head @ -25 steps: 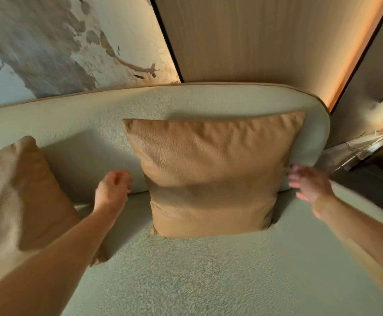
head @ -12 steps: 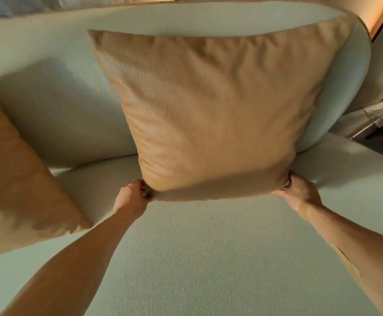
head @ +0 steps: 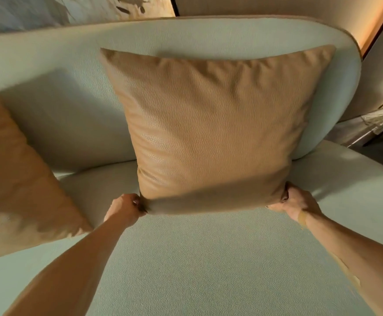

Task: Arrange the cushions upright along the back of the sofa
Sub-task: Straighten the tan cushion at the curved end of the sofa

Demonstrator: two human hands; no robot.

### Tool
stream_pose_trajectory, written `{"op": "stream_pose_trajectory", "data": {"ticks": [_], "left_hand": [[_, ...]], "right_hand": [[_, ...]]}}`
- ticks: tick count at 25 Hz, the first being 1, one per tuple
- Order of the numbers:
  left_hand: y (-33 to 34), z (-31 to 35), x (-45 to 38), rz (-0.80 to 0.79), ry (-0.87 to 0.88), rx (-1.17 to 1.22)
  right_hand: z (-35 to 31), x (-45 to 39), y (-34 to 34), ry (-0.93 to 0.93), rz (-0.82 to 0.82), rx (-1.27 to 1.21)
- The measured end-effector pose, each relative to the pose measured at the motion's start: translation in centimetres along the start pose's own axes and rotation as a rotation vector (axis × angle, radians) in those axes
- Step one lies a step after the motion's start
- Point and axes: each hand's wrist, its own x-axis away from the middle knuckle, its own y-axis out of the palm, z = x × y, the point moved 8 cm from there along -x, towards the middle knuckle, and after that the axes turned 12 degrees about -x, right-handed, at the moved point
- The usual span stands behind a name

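A tan leather cushion [head: 211, 131] stands upright in the middle of the pale green sofa, leaning on the backrest [head: 49, 65]. My left hand [head: 125, 208] pinches its lower left corner. My right hand [head: 296, 201] grips its lower right corner. Both corners sit on the seat [head: 208, 258]. A second tan cushion [head: 15, 169] rests at the far left, tilted against the backrest and partly cut off by the frame edge.
The backrest curves down to its right end [head: 347, 71]. Beyond it at the right stands a low table or shelf with a shiny edge [head: 372, 126]. A patterned wall panel [head: 72, 10] and a wooden panel [head: 277, 8] rise behind the sofa.
A second ago both hands were open beside the cushion. They have since closed on its bottom corners, and my view has drawn in close; the cushion now sits slightly further back.
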Motion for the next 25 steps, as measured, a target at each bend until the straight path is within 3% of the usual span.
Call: {"op": "stream_pose_trajectory", "data": {"ticks": [4, 9, 11, 13, 17, 20, 25], "left_hand": [[-1.0, 1.5, 1.0, -0.072, 0.136, 0.031], [-0.5, 4.0, 2.9, -0.088, 0.178, 0.075], [-0.9, 4.9, 3.3, -0.097, 0.17, 0.16], [-1.6, 5.6, 4.0, -0.167, 0.2, 0.429], [-6.8, 7.9, 5.4, -0.172, 0.354, 0.798], [-10.8, 9.8, 6.0, -0.06, 0.378, 0.918], [-12.7, 11.9, 7.2, 0.012, 0.417, 0.839]], "right_hand": [[-0.2, 1.0, -0.1, 0.041, -0.159, 0.057], [-1.5, 1.4, -2.0, 0.097, -0.059, 0.453], [-1.4, 1.1, -2.0, 0.123, -0.166, 0.295], [-2.5, 1.9, -1.4, 0.06, -0.335, 0.001], [-7.2, 3.5, -3.8, 0.012, -0.293, -0.675], [-10.5, 4.1, -5.6, -0.075, -0.221, -0.78], [-12.4, 4.9, -6.8, -0.118, -0.124, -0.758]]}}
